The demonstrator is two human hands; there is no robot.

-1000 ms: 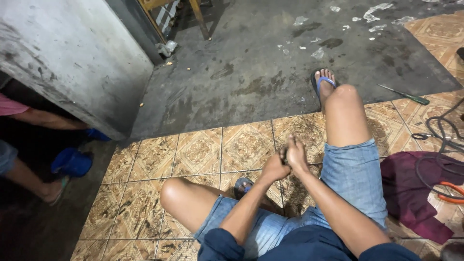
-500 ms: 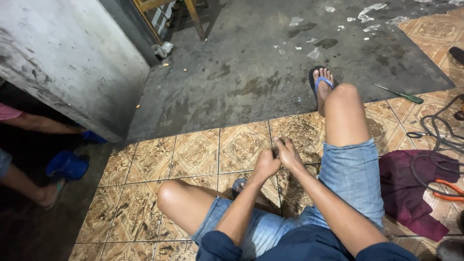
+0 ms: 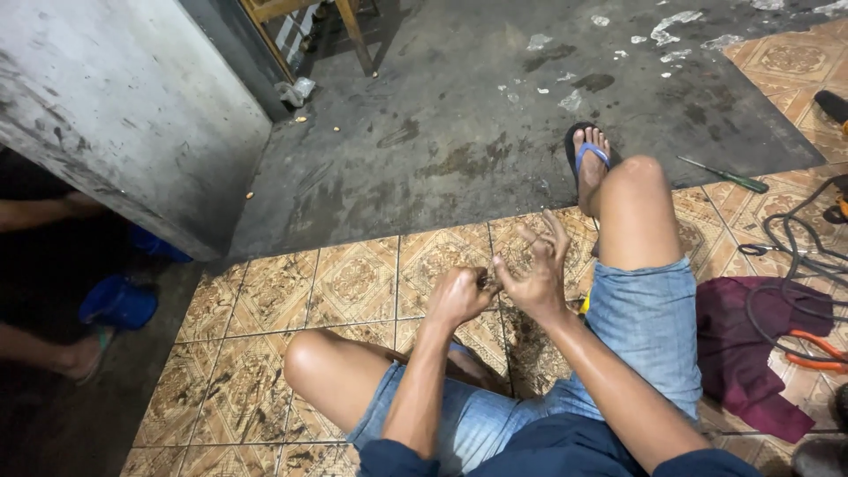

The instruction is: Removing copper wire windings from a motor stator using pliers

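I sit on a patterned tile floor with my knees apart, in denim shorts. My left hand is closed in a fist around a small dark object that is mostly hidden inside it. My right hand touches it thumb to fist, pinching at the same small object with thumb and forefinger while the other fingers spread upward. Both hands hover between my legs above the tiles. What the object is cannot be made out.
A green-handled screwdriver lies on the concrete to the right. Dark cables, a maroon cloth and orange-handled pliers lie at the right. A concrete wall stands at the left, with another person's legs beside it.
The fingers of my right hand have spread open upward while its thumb stays against my left fist. The view has shifted slightly, so the hands sit lower and more central.
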